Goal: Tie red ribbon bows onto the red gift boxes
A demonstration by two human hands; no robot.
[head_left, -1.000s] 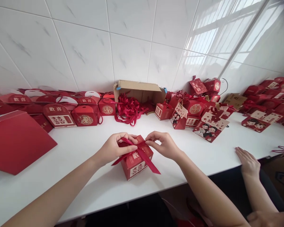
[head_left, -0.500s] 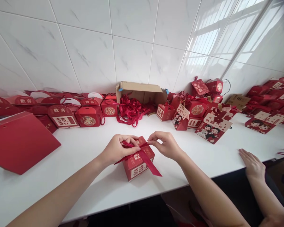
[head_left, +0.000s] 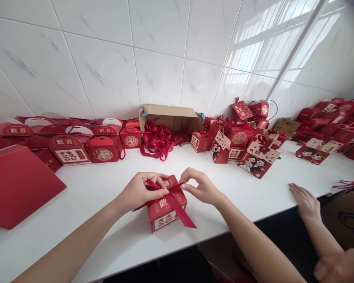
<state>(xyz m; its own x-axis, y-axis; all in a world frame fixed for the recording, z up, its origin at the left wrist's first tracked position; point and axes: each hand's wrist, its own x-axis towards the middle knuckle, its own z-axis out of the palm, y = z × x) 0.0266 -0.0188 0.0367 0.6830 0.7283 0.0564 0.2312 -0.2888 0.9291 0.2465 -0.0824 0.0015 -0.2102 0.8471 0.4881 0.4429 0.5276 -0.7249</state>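
Pinching ribbon (head_left: 182,213) atop red box (head_left: 165,221), both hands (head_left: 140,192) (head_left: 203,186) nearly closed.

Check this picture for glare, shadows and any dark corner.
Head view: window reflections glare on the tiled wall, upper right; head view: soft shadow falls on the white table, left of the gift box; head view: the top right corner darkens.

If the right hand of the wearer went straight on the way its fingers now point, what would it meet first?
Past the ribbon that it pinches, the right hand would probably meet the left hand first; one view leaves depth unclear, so it might brush the top of the box instead.
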